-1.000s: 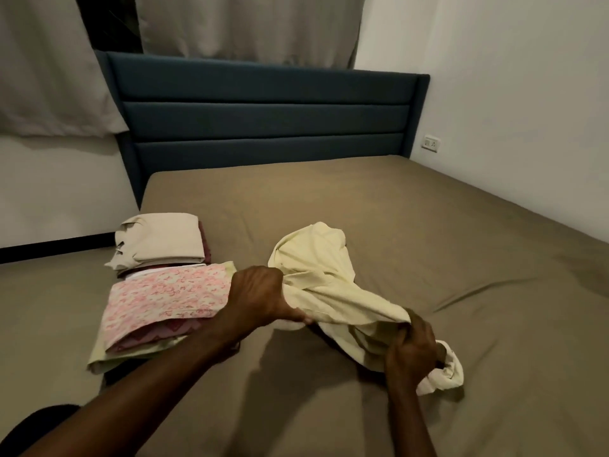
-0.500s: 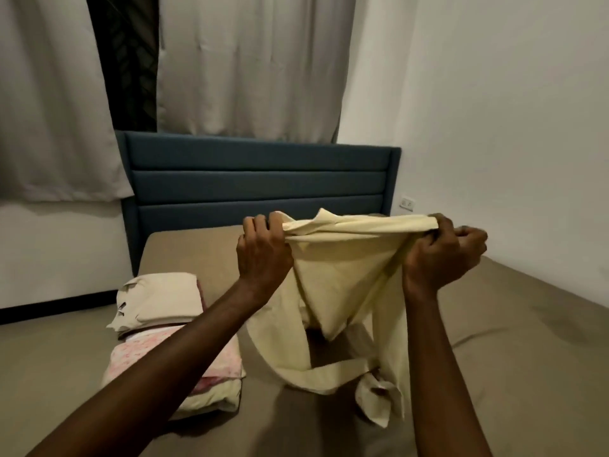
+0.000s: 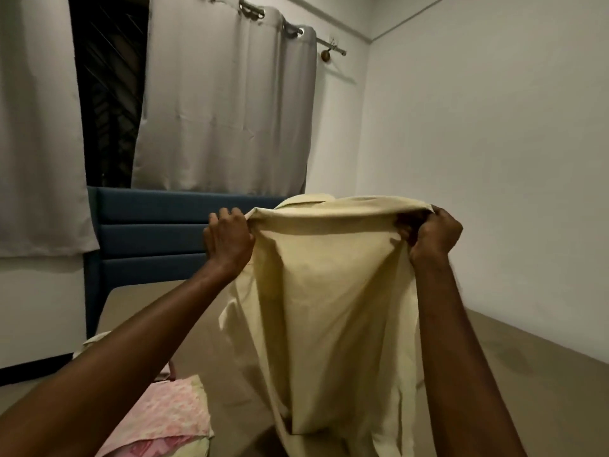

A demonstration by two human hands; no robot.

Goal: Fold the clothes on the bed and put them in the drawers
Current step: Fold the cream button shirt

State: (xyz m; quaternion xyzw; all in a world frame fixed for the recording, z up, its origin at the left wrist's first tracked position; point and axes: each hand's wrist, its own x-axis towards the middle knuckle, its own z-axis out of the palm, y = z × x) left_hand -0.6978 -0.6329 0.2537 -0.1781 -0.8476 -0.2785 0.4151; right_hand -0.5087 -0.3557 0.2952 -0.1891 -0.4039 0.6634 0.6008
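Seen from a head-worn camera looking forward across a bed, a person holds up a pale yellow cotton shirt (image 3: 329,291) with both arms raised. The left hand (image 3: 227,240) grips the shirt's top edge at one shoulder, its fingers curled over the fabric. The right hand (image 3: 433,232) grips the opposite shoulder, fingers bunched tightly around a fold of cloth. The shirt hangs down between the two forearms, its collar showing at the top, its lower part draping toward the olive-brown bed sheet (image 3: 527,374); whether the hem touches the bed cannot be told. At the lower left, partly hidden behind the left forearm, a folded pink floral garment (image 3: 164,420) lies on top of a stack on the bed, with a pale edge of another folded piece beneath it. Beyond the shirt stands a dark blue padded headboard (image 3: 151,225) with horizontal panels. Above it hang light grey curtains (image 3: 224,110) on a metal rod, parted to show a dark window (image 3: 108,94). A plain white wall (image 3: 494,159) runs along the right side.
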